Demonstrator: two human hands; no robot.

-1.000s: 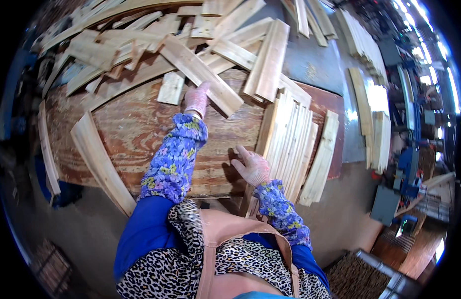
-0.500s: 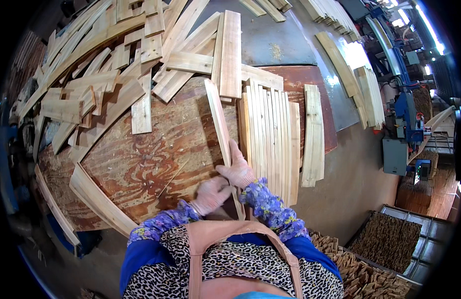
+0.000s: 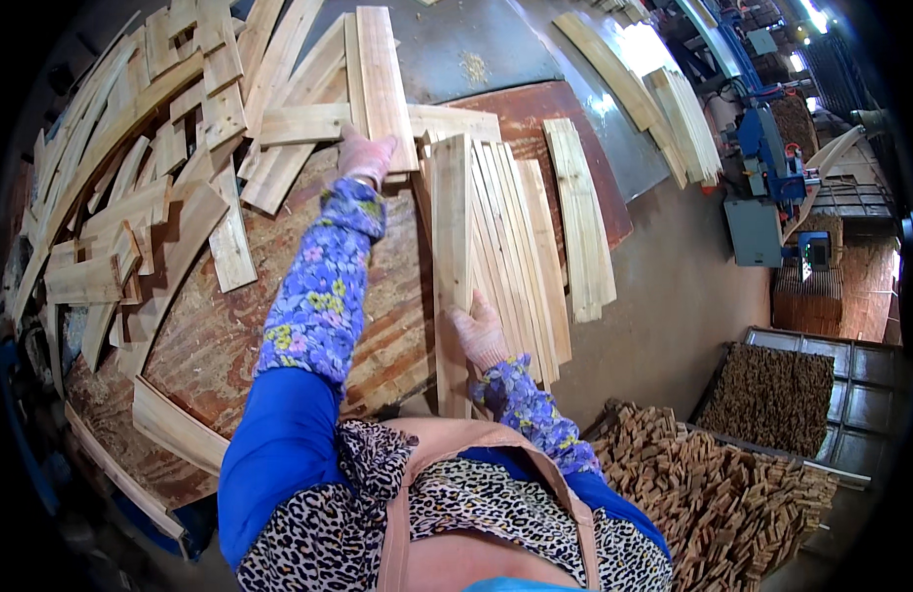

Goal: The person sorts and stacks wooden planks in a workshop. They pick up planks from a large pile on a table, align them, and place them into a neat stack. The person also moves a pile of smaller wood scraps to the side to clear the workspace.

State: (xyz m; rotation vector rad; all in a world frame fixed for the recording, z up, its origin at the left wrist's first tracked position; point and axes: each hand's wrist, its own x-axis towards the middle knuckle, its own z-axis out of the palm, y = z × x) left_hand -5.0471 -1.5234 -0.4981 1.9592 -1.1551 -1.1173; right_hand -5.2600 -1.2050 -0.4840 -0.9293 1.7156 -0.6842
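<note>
My left hand (image 3: 366, 156), in a pink glove, reaches far across the worn plywood board (image 3: 220, 335) and grips the near end of a pair of light wooden planks (image 3: 380, 69). Close to my body, my right hand (image 3: 479, 331) rests on the lower end of a long narrow slat (image 3: 451, 227) and holds it flat. That slat lies at the left edge of a row of similar slats (image 3: 511, 247) set side by side. Both forearms wear blue flowered sleeves.
A loose heap of short planks (image 3: 131, 207) and curved strips (image 3: 170, 429) covers the left. A separate stack of slats (image 3: 580, 212) lies to the right. A blue machine (image 3: 767, 168) stands at upper right, with a pile of small wood blocks (image 3: 713, 483) at lower right.
Both hands held the long slat near my body. Now the slat lies beside the row under my right hand, and my left hand has reached out to the far planks.
</note>
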